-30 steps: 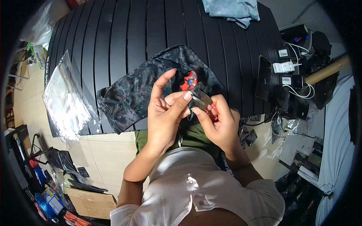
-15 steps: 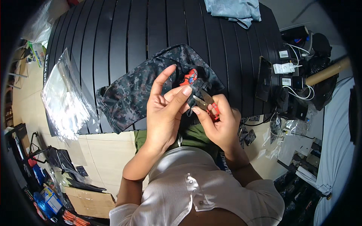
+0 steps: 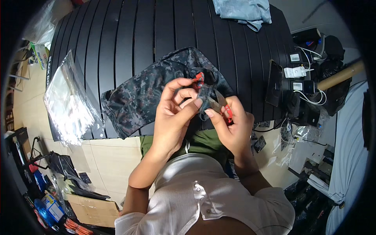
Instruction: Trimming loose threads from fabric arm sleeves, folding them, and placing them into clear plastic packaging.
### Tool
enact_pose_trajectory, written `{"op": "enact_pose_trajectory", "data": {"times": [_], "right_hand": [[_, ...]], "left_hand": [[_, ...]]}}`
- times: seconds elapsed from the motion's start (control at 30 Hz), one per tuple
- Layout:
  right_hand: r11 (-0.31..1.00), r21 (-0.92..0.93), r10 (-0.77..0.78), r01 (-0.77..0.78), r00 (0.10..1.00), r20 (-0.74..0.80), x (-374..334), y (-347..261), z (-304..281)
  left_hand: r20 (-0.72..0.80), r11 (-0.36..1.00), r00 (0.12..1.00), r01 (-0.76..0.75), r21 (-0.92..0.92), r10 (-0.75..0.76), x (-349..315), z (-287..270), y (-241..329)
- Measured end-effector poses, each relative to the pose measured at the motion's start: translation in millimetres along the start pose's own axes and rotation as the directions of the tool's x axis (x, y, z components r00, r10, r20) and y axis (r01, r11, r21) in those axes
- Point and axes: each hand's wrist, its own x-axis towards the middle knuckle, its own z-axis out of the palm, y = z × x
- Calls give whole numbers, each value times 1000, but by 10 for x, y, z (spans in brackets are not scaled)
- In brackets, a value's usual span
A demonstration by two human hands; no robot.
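Observation:
A dark digital-camouflage garment [image 3: 145,94] lies across the near part of the table. My left hand [image 3: 174,113] pinches a gathered edge of it between thumb and fingers, beside a red printed label [image 3: 199,77]. In my right hand [image 3: 236,127] is a pair of thread snips [image 3: 228,112] with red handles and metal blades. The blades point up and left, right beside the pinched cloth. They look parted. Whether a thread lies between them is too small to tell.
Clear plastic bags [image 3: 72,102] lie on the left side of the black slatted table [image 3: 117,47]. A folded light-blue cloth [image 3: 243,11] rests at the far edge. Chargers with white cables [image 3: 295,72] and a dark phone-like slab [image 3: 274,82] are at the right edge.
The raised left index finger has curled down toward the red label. My right hand and the snips have shifted slightly right, and the blades have changed angle beside the cloth.

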Motion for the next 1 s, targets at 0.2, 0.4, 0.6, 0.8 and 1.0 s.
{"op": "enact_pose_trajectory", "data": {"times": [0.2, 0.4, 0.6, 0.8, 1.0], "right_hand": [[985, 173, 10, -15, 1000, 30, -5, 128, -121], [886, 462, -18, 27, 1000, -24, -23, 164, -45], [911, 402, -127, 89, 989, 69, -5, 194, -140], [921, 367, -189, 128, 973, 134, -1, 203, -196], [979, 182, -116, 96, 988, 105, 15, 123, -261]], "left_hand": [[86, 992, 989, 111, 59, -116, -38, 27, 36], [129, 992, 983, 129, 7, -129, -36, 0, 7], [218, 974, 949, 220, 57, -227, 10, 3, 122], [347, 928, 901, 133, 348, -259, 100, -2, 252], [221, 928, 957, 100, 360, -189, 56, -20, 153]]}}
